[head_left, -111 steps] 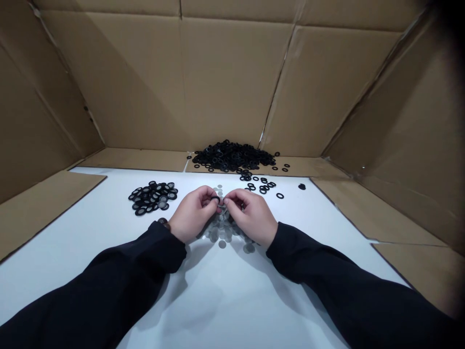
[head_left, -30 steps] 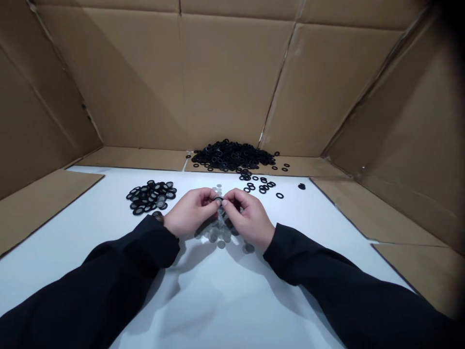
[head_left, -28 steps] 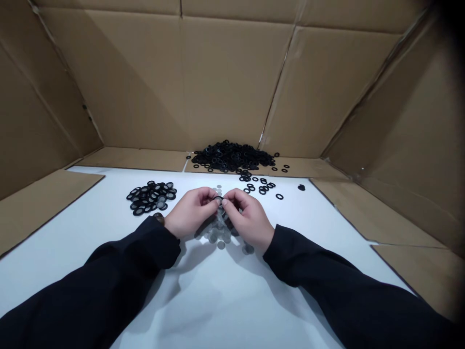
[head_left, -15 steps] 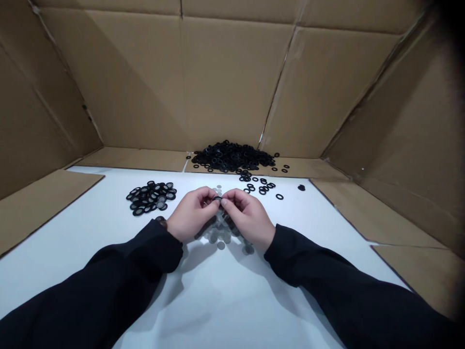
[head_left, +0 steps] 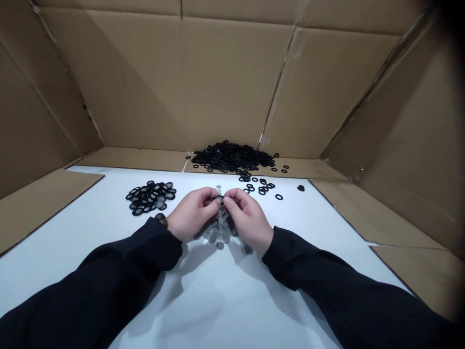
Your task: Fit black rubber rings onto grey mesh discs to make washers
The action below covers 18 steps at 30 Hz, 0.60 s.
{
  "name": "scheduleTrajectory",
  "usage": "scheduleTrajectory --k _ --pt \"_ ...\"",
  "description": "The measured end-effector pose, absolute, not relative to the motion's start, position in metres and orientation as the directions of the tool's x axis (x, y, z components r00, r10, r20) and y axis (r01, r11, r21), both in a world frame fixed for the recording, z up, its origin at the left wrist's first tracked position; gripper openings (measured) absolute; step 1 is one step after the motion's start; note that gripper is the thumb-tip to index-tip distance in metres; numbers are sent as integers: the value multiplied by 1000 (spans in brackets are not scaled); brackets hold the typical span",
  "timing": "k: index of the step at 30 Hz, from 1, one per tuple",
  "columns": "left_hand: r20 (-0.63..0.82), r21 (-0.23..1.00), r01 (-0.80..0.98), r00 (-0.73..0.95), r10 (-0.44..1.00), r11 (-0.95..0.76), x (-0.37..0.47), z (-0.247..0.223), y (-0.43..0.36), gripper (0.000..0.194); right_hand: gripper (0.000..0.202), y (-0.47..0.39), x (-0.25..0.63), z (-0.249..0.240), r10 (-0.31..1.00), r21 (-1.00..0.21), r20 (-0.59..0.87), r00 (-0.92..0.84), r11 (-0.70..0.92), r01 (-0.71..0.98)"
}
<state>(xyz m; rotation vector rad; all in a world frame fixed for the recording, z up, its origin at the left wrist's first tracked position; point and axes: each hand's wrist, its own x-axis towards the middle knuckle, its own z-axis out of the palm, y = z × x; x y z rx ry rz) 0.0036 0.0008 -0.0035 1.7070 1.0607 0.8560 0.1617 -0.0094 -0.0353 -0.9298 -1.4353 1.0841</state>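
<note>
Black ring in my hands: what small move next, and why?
Probably press around the black ring: your left hand and right hand pinch it, rings in the left pile hold grey discs, and whether this one has one fully seated is too small to tell.

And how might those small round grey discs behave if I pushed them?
The small round grey discs would probably spread, being loosely piled. Those lying flat at the edges would likely slide on the white surface rather than roll.

near tabletop (head_left: 214,310) lies open; black ring heap (head_left: 232,157) blocks far centre.
</note>
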Motion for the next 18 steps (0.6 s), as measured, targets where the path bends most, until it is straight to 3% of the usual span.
scheduleTrajectory --k 4,11,14,18 --pt "84 941 275 370 925 -196 5 -2 2 15 19 -9 161 -36 955 -957 280 -96 286 46" --pt "193 980 -1 278 941 -200 10 -1 -3 19 25 -11 155 -26 979 -984 141 -148 121 -132" --pt "199 975 43 283 938 -220 8 0 -3 19 23 -11 158 -26 969 -979 200 -146 191 -73" --pt "184 937 226 323 928 -265 4 -2 -1 18 19 -9 165 -30 939 -941 313 -141 327 86"
